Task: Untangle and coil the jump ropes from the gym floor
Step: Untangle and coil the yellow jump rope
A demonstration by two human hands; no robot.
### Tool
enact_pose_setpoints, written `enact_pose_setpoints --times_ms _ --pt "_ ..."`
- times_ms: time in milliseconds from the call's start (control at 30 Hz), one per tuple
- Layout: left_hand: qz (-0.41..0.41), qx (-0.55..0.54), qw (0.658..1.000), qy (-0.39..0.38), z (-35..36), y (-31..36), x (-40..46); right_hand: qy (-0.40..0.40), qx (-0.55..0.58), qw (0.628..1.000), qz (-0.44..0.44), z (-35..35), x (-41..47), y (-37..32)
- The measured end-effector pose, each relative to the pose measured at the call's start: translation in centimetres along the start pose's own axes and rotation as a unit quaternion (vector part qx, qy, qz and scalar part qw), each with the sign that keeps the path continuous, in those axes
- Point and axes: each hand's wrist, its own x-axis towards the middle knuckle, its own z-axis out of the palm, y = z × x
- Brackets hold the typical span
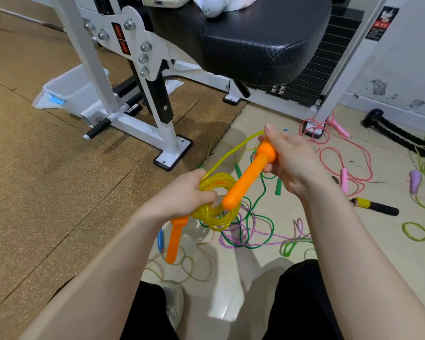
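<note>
— Where are you with the ropes?

— On the translucent yellow plastic rope (pixel 215 202). My left hand (pixel 184 195) has its fingers curled round the coil I've made of it, held above the pale tiled floor (pixel 353 253), with one smooth orange plastic handle (pixel 174 238) hanging below my fist.

— And your right hand?

— My right hand (pixel 290 160) pinches the flared end of the second orange handle (pixel 248 179), fingers and thumb wrapped round it. A short run of yellow rope arcs from there back to the coil.

— So nearly done with that one?

— I'd say so. Next I reckon the last slack needs laying onto the coil and the handle tucking in so the loops don't spring open.

— The rest?

— Untouched: the thin green cord (pixel 260 217), the purple braided cord (pixel 253 235) and the pink rope (pixel 339 153) lie tangled on the tiles.
</note>
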Motion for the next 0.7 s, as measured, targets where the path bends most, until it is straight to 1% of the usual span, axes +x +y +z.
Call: enact_pose_setpoints --times_ms 100,167,233,267,333,367,400,433,467,533,567,600,633,700 --pt "-0.034 -0.141 0.987 -0.065 -0.4 0.1 -0.1 0.075 -0.109 0.985 -0.106 0.7 -0.5 0.5" --pt "-0.069 -0.214 0.971 -0.079 -1.0 0.0 -0.1 0.118 -0.167 0.961 -0.187 1.8 -1.2 1.3" --pt "-0.08 -0.262 0.96 -0.061 -1.5 -0.2 -0.2 0.138 -0.247 0.909 -0.306 3.9 -2.6 2.2" --pt "-0.08 -0.293 0.952 -0.042 -1.7 -0.2 -0.2 0.126 -0.269 0.881 -0.369 5.0 -3.3 2.8" --pt "-0.067 -0.368 0.927 -0.005 -1.9 0.0 -0.3 0.093 -0.318 0.819 -0.468 6.6 -4.3 4.6" --pt "-0.061 -0.394 0.917 0.011 -1.9 0.0 -0.3 0.098 -0.36 0.782 -0.499 6.9 -4.4 5.4" --pt "-0.057 -0.408 0.911 0.023 -1.9 -0.1 -0.3 0.115 -0.407 0.749 -0.511 6.9 -4.3 6.3" --pt "-0.052 -0.404 0.913 0.03 -1.8 -0.2 -0.4 0.134 -0.446 0.725 -0.508 6.8 -4.0 7.0" --pt "-0.049 -0.391 0.918 0.037 -1.7 -0.3 -0.4 0.147 -0.469 0.715 -0.498 6.6 -3.9 7.6" --pt "-0.037 -0.36 0.932 0.028 -1.4 -0.2 -0.4 0.144 -0.48 0.717 -0.485 6.4 -3.8 8.3" --pt "-0.024 -0.349 0.937 0.016 -1.2 -0.2 -0.4 0.129 -0.471 0.727 -0.484 6.5 -4.0 8.5" --pt "-0.009 -0.341 0.94 0.007 -1.1 0.1 -0.5 0.103 -0.441 0.753 -0.477 6.4 -4.0 8.6" --pt "-0.003 -0.333 0.943 0.01 -1.0 0.2 -0.5 0.071 -0.386 0.797 -0.459 6.3 -4.1 8.5" --pt "-0.007 -0.323 0.946 0.038 -0.8 0.3 -0.1 0.013 -0.234 0.897 -0.376 6.0 -4.4 7.6"
